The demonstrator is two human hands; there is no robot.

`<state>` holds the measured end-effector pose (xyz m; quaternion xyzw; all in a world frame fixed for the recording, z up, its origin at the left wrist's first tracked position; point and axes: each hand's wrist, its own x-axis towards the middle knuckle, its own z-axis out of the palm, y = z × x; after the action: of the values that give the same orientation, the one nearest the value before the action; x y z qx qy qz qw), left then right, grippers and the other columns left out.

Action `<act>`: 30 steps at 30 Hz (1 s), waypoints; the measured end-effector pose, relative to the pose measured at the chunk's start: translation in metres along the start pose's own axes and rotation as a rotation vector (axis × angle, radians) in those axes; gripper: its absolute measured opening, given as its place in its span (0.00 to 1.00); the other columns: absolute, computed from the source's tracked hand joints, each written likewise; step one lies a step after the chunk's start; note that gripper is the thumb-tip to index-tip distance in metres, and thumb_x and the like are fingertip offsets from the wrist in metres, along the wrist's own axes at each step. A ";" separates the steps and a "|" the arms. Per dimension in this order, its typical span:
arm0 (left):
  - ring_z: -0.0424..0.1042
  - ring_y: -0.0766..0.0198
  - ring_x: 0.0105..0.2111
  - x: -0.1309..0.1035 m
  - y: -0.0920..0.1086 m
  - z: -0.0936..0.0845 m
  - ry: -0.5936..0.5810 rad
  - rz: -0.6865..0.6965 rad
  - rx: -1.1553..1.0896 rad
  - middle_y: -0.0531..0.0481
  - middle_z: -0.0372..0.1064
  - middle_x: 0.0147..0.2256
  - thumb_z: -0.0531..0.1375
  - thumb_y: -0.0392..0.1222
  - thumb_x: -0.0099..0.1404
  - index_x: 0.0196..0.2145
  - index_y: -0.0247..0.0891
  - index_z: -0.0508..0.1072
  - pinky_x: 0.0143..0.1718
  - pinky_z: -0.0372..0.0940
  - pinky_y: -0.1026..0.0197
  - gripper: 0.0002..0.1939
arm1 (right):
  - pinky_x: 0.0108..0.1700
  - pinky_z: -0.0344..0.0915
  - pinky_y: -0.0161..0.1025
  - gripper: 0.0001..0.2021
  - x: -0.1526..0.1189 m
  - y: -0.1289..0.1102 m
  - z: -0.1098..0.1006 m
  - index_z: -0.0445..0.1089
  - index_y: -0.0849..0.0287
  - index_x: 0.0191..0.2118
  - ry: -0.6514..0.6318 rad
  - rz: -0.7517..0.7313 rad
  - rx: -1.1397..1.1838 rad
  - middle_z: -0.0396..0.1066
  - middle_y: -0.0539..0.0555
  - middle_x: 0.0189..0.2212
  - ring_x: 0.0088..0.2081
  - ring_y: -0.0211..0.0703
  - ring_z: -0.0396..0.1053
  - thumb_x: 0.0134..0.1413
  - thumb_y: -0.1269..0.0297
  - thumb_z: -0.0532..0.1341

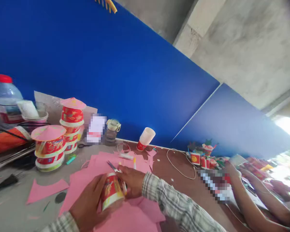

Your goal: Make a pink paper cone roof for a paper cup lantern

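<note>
A red and yellow patterned paper cup (111, 191) with a white rim lies tilted in the middle of the pink paper (82, 180). My left hand (89, 196) is closed around its left side. At the cup's other side, my right hand (132, 181) has its fingers curled around a pair of scissors (113, 166), whose blades point up and left past the cup. The handle is mostly hidden by the fingers. Beyond the hands, a white tube (126, 156) and a yellow and white stick (134, 163) lie on the pink sheets.
Stacked-cup towers with pink cone roofs (48, 133) (72, 103) stand left. Behind are a glass jar (112, 131), a blurred phone (95, 129), stacked white cups (148, 136) and a large bottle (6, 100). A white cable (181, 174) lies right, near another person's arms (244, 196).
</note>
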<state>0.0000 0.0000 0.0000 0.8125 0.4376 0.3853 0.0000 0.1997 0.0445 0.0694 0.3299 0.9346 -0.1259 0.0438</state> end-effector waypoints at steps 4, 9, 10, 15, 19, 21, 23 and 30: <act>0.66 0.51 0.40 0.000 -0.001 0.000 0.006 -0.022 -0.012 0.45 0.65 0.43 0.61 0.65 0.32 0.55 0.45 0.35 0.35 0.70 0.53 0.58 | 0.55 0.55 0.46 0.54 0.002 0.001 0.002 0.41 0.54 0.59 -0.052 0.025 0.041 0.46 0.60 0.56 0.53 0.59 0.54 0.25 0.64 0.73; 0.65 0.50 0.41 -0.004 -0.005 0.006 -0.006 -0.049 -0.007 0.44 0.63 0.44 0.61 0.66 0.31 0.55 0.45 0.35 0.36 0.69 0.53 0.59 | 0.55 0.55 0.44 0.44 -0.002 0.002 0.003 0.42 0.53 0.59 0.034 0.046 0.149 0.45 0.59 0.57 0.56 0.56 0.51 0.38 0.63 0.68; 0.65 0.50 0.42 -0.005 -0.005 0.007 -0.011 -0.055 -0.009 0.44 0.63 0.45 0.61 0.66 0.31 0.55 0.46 0.35 0.37 0.69 0.53 0.59 | 0.55 0.55 0.43 0.44 -0.003 0.002 0.003 0.42 0.52 0.59 0.039 0.052 0.160 0.45 0.59 0.57 0.56 0.55 0.51 0.38 0.64 0.67; 0.63 0.50 0.43 -0.007 -0.006 0.008 -0.027 -0.098 -0.037 0.46 0.62 0.46 0.62 0.64 0.31 0.55 0.48 0.36 0.39 0.68 0.52 0.58 | 0.55 0.53 0.48 0.46 -0.002 -0.002 -0.001 0.42 0.51 0.59 0.013 0.059 0.127 0.45 0.59 0.58 0.56 0.58 0.51 0.36 0.62 0.69; 0.62 0.50 0.44 -0.008 -0.007 0.007 -0.054 -0.103 -0.062 0.46 0.62 0.47 0.63 0.63 0.31 0.54 0.48 0.35 0.40 0.68 0.52 0.58 | 0.59 0.40 0.55 0.50 -0.005 -0.004 -0.008 0.42 0.50 0.60 -0.050 0.167 0.080 0.38 0.61 0.62 0.59 0.65 0.41 0.30 0.61 0.71; 0.61 0.49 0.45 -0.008 -0.007 0.007 -0.062 -0.114 -0.070 0.46 0.61 0.48 0.64 0.62 0.30 0.55 0.47 0.35 0.41 0.67 0.51 0.59 | 0.60 0.39 0.53 0.48 -0.011 -0.001 -0.011 0.43 0.49 0.60 -0.048 0.255 0.142 0.36 0.59 0.62 0.61 0.63 0.38 0.33 0.58 0.70; 0.61 0.49 0.45 -0.008 -0.006 0.007 -0.085 -0.135 -0.080 0.45 0.60 0.48 0.64 0.61 0.30 0.55 0.47 0.36 0.42 0.66 0.51 0.59 | 0.60 0.42 0.46 0.44 -0.021 0.006 -0.015 0.45 0.49 0.59 -0.009 0.341 0.215 0.39 0.57 0.62 0.62 0.56 0.39 0.37 0.55 0.67; 0.61 0.50 0.45 -0.006 -0.005 0.004 -0.150 -0.203 -0.122 0.48 0.60 0.48 0.65 0.59 0.29 0.54 0.50 0.38 0.42 0.65 0.50 0.58 | 0.47 0.60 0.45 0.23 -0.036 0.038 -0.006 0.55 0.58 0.55 0.103 0.641 0.219 0.73 0.57 0.37 0.45 0.52 0.66 0.54 0.61 0.54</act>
<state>-0.0030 0.0003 -0.0082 0.7891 0.4919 0.3473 0.1214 0.2518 0.0527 0.0734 0.6155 0.7653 -0.1883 -0.0017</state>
